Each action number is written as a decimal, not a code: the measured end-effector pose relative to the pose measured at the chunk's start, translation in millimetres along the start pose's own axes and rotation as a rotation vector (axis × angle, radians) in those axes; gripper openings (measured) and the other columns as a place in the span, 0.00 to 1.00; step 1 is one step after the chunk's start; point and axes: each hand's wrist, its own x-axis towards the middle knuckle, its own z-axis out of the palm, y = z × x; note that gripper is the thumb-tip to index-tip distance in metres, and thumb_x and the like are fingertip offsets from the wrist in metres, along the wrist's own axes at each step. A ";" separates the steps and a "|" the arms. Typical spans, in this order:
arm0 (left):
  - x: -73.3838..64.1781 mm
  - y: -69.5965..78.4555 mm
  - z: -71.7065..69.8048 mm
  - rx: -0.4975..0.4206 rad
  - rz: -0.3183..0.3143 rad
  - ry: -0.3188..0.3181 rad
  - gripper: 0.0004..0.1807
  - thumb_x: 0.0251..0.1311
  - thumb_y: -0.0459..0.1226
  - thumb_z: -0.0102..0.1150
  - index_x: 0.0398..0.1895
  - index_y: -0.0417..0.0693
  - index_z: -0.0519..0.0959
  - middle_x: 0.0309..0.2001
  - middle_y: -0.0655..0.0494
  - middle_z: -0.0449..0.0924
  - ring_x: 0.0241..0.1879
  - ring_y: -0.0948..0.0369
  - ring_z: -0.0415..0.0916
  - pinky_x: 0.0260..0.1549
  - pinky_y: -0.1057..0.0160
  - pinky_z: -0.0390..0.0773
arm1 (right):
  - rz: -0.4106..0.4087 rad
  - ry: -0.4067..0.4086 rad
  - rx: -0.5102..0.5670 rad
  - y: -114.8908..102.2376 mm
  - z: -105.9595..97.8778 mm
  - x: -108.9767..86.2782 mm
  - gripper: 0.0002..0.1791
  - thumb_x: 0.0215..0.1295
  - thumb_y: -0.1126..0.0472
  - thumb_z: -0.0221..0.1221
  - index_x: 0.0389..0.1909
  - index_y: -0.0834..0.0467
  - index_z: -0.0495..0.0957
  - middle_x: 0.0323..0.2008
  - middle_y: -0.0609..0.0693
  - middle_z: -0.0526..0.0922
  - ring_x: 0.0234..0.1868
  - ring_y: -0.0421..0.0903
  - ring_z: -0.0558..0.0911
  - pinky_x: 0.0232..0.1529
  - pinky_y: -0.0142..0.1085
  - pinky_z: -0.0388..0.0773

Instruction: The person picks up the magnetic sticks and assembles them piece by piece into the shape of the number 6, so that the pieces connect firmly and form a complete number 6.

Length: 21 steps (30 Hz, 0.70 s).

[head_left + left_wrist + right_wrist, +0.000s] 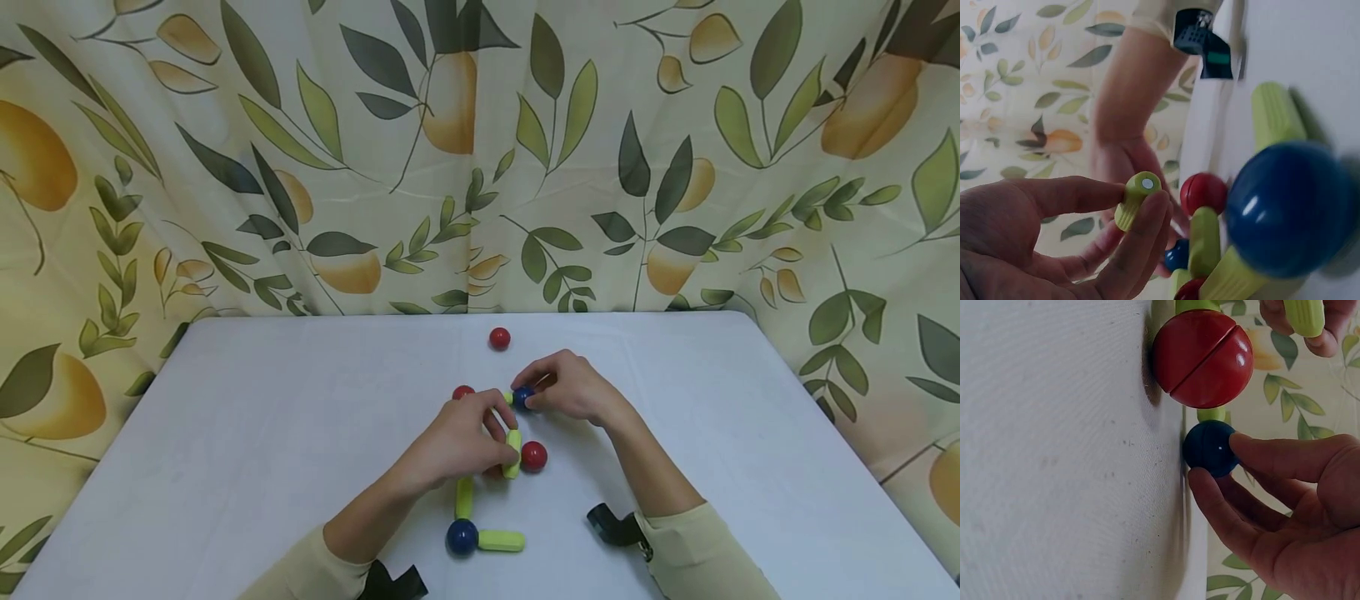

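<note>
My left hand (465,437) pinches a yellow-green rod (512,458) between thumb and fingers, above the tabletop. A round silvery spot shows on that rod's end (1147,183) in the left wrist view. Farther back, my right hand (576,387) grips a small blue ball (1210,449) with thumb and fingertips; a green rod (507,398) meets the ball's left side. Just right of the raised rod is a glossy red ball (534,457) with a seam around it. Behind my left hand, another red ball (462,392) is partly hidden.
Nearest the front, a larger-looking blue ball (462,538) joins two green rods, one pointing right (501,542) and one running back (464,498) under my left hand. A lone red ball (499,338) lies near the white table's (300,400) back edge, before a leaf-patterned curtain (420,208).
</note>
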 end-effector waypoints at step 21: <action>-6.9 -1.9 36.7 0.026 -0.043 -0.069 0.14 0.59 0.32 0.74 0.40 0.49 0.76 0.25 0.56 0.83 0.23 0.59 0.84 0.29 0.64 0.77 | -0.003 -0.007 0.026 0.4 -0.3 0.1 0.13 0.63 0.68 0.68 0.48 0.59 0.89 0.45 0.54 0.89 0.44 0.49 0.82 0.44 0.37 0.81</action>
